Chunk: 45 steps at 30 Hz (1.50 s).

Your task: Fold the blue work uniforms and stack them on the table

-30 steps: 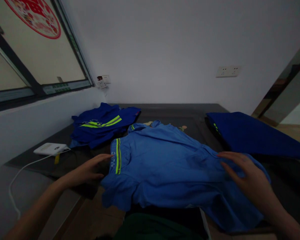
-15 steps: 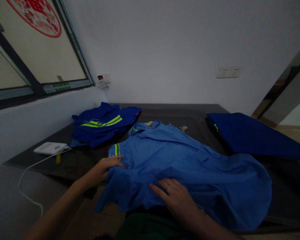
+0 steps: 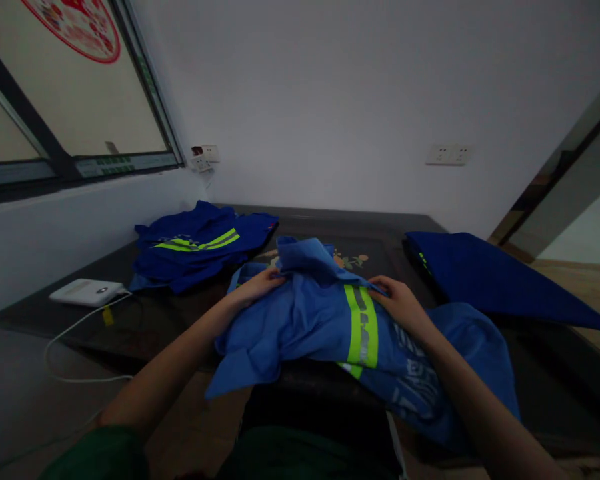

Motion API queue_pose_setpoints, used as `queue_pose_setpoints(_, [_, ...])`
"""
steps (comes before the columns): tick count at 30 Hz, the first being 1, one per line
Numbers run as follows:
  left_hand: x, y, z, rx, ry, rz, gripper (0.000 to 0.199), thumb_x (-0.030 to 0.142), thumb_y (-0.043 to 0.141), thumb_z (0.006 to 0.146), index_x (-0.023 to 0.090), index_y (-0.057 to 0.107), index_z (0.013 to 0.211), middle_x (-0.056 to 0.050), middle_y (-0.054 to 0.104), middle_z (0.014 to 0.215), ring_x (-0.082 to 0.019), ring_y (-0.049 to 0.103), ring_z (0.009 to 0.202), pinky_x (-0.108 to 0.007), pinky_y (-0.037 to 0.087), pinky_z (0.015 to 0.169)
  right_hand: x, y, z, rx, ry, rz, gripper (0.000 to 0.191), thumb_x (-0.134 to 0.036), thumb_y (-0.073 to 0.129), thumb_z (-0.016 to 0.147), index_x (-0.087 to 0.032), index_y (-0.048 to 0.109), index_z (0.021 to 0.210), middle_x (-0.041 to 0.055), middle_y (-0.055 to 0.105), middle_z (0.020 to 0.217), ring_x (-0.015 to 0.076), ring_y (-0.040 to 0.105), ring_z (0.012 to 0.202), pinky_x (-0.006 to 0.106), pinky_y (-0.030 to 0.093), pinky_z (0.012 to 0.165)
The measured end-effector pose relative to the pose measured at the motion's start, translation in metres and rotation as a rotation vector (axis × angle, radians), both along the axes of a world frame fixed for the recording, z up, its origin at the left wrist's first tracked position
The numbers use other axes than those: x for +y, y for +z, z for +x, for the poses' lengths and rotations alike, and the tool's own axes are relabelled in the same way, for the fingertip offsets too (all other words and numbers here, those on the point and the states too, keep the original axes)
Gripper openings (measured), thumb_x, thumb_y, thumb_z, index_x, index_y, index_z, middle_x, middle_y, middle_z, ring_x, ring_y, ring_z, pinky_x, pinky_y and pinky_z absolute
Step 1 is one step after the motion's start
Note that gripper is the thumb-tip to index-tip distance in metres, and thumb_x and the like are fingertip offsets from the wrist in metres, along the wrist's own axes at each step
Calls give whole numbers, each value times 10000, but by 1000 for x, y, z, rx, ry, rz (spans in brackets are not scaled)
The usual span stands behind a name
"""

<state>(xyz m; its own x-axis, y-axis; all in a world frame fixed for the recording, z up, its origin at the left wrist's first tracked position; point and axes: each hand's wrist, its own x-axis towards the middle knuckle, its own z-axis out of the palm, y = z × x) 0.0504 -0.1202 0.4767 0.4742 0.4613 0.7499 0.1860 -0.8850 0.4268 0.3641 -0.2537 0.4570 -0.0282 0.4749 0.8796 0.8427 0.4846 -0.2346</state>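
A light blue work jacket (image 3: 310, 327) with a yellow-green reflective band and white lettering lies bunched near the table's front edge. Part of it hangs over that edge. At its collar side, my left hand (image 3: 261, 287) is closed on the cloth, fingertips partly hidden in the folds. My right hand (image 3: 399, 303) pinches the jacket's edge to the right of the reflective band. Between the hands, a fold of the fabric stands raised.
On the dark table (image 3: 380, 230), a darker blue garment (image 3: 195, 247) with a reflective stripe lies back left. A folded dark blue garment (image 3: 495, 280) lies at right. A white power bank (image 3: 87, 292) with a cable (image 3: 75, 327) sits at left, below the window.
Both hands have moved forward, the right one most, and now grip the jacket. Its near part has been turned over, bringing the reflective band and lettering into view.
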Motion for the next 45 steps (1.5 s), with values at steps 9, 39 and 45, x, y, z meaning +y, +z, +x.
queue_pose_setpoints(9, [0,-18,-59,-56,69,-160,539,557,623,739,168,590,1112,-75,657,1004,-184,625,818,-265,482,651,26,-33,44,-126,-127,-82,307,-340,574,789,-141,685,994,96,709,873,251,661,791,364,496,739])
queue_pose_setpoints(39, [-127,42,-9,25,-22,628,289,395,485,884,147,582,771,-5,588,762,-134,553,735,-234,449,689,-6,61,-133,-503,459,49,414,-271,683,763,-151,621,1154,85,667,1118,250,603,1058,413,464,943])
queue_pose_setpoints(45, [-91,32,-12,-117,33,697,360,377,551,873,168,578,1164,-93,605,1167,-217,558,1093,-349,442,958,-50,88,-78,-397,433,-130,233,-350,683,751,-167,727,889,28,719,892,201,648,850,341,508,818])
